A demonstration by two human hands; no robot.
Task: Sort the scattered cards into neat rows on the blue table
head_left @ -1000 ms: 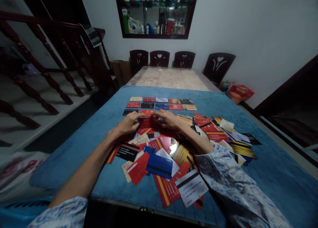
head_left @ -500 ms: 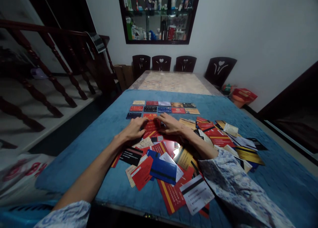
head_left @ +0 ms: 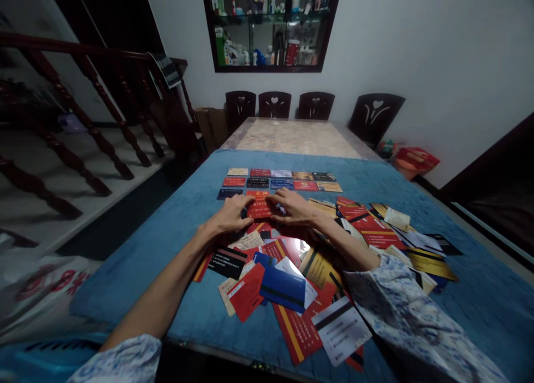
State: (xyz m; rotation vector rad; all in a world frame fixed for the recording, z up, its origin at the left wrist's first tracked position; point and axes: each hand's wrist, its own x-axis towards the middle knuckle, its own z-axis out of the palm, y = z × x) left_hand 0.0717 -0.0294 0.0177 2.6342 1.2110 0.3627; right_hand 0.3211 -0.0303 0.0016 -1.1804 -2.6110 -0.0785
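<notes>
Two hands share one red card [head_left: 259,208]. Our left hand [head_left: 231,216] pinches its left end and our right hand [head_left: 294,208] its right end, with the fingers closed lightly on the short edges and both hands low over the blue cloth [head_left: 167,244]. The card lies flat, or nearly so, just on our side of the neat rows [head_left: 279,181] of cards and close against the short third row. It sits at the far edge of the loose heap [head_left: 292,272], which spreads under our forearms and off to the right.

To do this well, we judge that the card should be held level and square to the rows, its long edge parallel to theirs and its gap as narrow as its neighbours'. A light grip at the ends suits it, since pressing down could drag the cloth and shift the cards laid out in line. Our right sleeve [head_left: 400,311] lies over the heap, so we hold that forearm quiet lest loose cards slide.
</notes>
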